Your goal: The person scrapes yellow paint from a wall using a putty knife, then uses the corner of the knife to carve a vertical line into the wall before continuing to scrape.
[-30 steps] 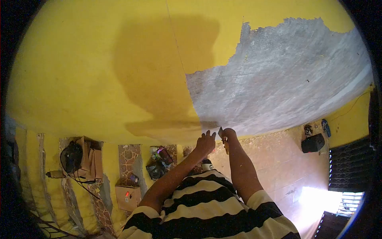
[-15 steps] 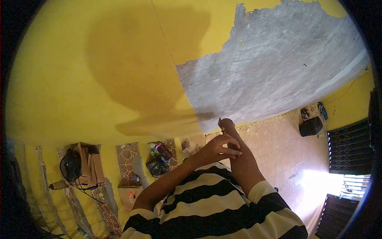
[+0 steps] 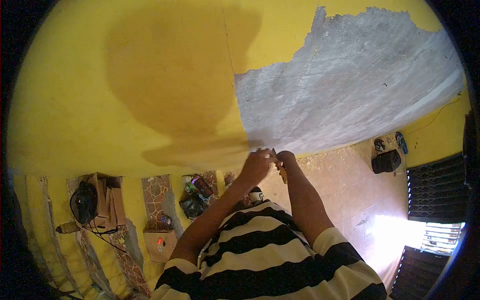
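Note:
My right hand (image 3: 286, 158) is closed round a scraper, its yellowish handle (image 3: 283, 174) showing below the fist and its thin pointed metal blade (image 3: 274, 154) standing up on the left. Against that blade, my left hand (image 3: 259, 164) has its fingers bent and closed on the edge; the fingertips are partly hidden. Both hands are in front of my chest, close to the foot of the wall. A grey, bare-looking area (image 3: 345, 80) with a ragged edge covers the wall's right part, beside yellow paint (image 3: 65, 100) on the left.
Cardboard pieces (image 3: 112, 205) and a dark round fan-like object (image 3: 84, 202) lie at the lower left. Nearer are a black plastic bag (image 3: 194, 206) and a cardboard box (image 3: 160, 246). A black box (image 3: 386, 161) sits on the tiled floor (image 3: 335, 187), before a dark folding gate (image 3: 435, 187).
My left hand has left the right forearm and moved up to the scraper blade, its fingers closing there. The scraper's handle now shows below my right fist. The view has shifted slightly.

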`<action>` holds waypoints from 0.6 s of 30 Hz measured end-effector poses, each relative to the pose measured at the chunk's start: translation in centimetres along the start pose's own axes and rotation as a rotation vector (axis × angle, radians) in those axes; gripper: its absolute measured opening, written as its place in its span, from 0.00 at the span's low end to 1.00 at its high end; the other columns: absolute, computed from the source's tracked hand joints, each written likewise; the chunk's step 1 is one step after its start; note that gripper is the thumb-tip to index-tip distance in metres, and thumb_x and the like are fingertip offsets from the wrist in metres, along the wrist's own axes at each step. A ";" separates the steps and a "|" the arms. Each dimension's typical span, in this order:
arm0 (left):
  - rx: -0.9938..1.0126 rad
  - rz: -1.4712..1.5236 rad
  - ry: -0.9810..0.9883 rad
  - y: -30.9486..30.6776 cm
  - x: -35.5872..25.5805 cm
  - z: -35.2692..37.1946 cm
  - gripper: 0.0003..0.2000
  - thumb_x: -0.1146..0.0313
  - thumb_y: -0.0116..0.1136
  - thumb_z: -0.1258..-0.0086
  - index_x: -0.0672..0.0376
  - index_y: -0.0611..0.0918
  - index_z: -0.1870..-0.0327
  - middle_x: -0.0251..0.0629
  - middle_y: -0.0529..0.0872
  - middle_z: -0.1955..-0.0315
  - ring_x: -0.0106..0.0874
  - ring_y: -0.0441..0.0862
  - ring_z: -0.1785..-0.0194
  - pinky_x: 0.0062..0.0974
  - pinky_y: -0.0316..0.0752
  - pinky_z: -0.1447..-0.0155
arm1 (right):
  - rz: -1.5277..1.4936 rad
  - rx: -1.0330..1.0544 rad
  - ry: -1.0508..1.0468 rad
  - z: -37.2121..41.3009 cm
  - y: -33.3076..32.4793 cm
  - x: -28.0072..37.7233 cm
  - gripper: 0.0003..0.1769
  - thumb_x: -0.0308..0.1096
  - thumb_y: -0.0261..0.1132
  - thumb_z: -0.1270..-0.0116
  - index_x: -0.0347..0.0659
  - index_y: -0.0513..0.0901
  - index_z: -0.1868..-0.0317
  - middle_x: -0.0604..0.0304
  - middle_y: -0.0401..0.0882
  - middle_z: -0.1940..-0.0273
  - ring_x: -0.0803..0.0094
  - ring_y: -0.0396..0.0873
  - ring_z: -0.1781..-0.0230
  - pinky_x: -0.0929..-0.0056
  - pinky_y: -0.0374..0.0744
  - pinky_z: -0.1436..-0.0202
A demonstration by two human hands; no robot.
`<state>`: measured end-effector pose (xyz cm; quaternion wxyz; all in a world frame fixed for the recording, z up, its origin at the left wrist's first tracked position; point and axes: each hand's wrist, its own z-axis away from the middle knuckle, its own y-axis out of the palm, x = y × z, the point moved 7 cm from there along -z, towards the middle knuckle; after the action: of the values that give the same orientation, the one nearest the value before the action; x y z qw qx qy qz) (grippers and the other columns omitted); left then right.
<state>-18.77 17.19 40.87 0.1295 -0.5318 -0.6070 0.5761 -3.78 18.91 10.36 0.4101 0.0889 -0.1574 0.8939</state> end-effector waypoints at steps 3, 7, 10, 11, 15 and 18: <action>0.170 -0.115 -0.280 3.2 5.7 2.7 0.13 0.73 0.62 0.43 0.53 0.84 0.55 0.38 0.81 0.56 0.39 0.80 0.55 0.39 0.79 0.55 | 0.040 0.265 -0.112 0.3 1.6 0.3 0.13 0.37 0.63 0.38 0.36 0.83 0.59 0.47 0.85 0.58 0.50 0.84 0.58 0.50 0.83 0.52; 0.238 0.032 -0.322 4.9 6.4 3.6 0.15 0.72 0.61 0.40 0.50 0.83 0.50 0.40 0.79 0.51 0.42 0.79 0.53 0.39 0.79 0.50 | -0.100 0.255 -0.011 0.9 2.4 0.1 0.11 0.39 0.73 0.50 0.41 0.86 0.70 0.49 0.84 0.69 0.58 0.83 0.71 0.57 0.80 0.68; 0.040 0.092 -0.177 5.2 5.0 3.2 0.19 0.72 0.60 0.38 0.47 0.80 0.45 0.41 0.78 0.48 0.43 0.77 0.48 0.39 0.77 0.48 | -0.149 0.169 -0.032 4.1 2.1 1.2 0.10 0.39 0.68 0.47 0.41 0.86 0.70 0.48 0.85 0.67 0.56 0.82 0.72 0.57 0.80 0.69; 0.040 0.056 -0.140 5.5 4.6 3.1 0.22 0.72 0.60 0.38 0.46 0.77 0.41 0.41 0.78 0.47 0.43 0.75 0.44 0.39 0.76 0.47 | -0.145 0.170 -0.029 3.5 2.4 0.9 0.10 0.39 0.68 0.47 0.41 0.86 0.70 0.48 0.85 0.67 0.56 0.82 0.72 0.57 0.80 0.69; 0.022 -0.077 -0.027 4.1 2.0 2.4 0.26 0.72 0.60 0.39 0.47 0.75 0.36 0.44 0.76 0.45 0.44 0.75 0.46 0.39 0.76 0.47 | -0.297 0.074 -0.109 3.2 2.7 1.2 0.08 0.35 0.65 0.46 0.40 0.84 0.72 0.48 0.83 0.72 0.55 0.82 0.73 0.56 0.79 0.72; 0.139 -0.115 -0.227 5.9 4.1 2.7 0.30 0.74 0.61 0.42 0.49 0.73 0.34 0.46 0.75 0.43 0.45 0.76 0.48 0.39 0.76 0.48 | -0.167 0.015 -0.098 3.1 2.8 1.6 0.06 0.34 0.65 0.48 0.40 0.83 0.73 0.49 0.81 0.75 0.56 0.81 0.77 0.55 0.79 0.75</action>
<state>-19.55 17.59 33.27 0.1296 -0.4172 -0.6058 0.6649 -6.84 17.24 13.13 0.4743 0.1484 -0.1628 0.8524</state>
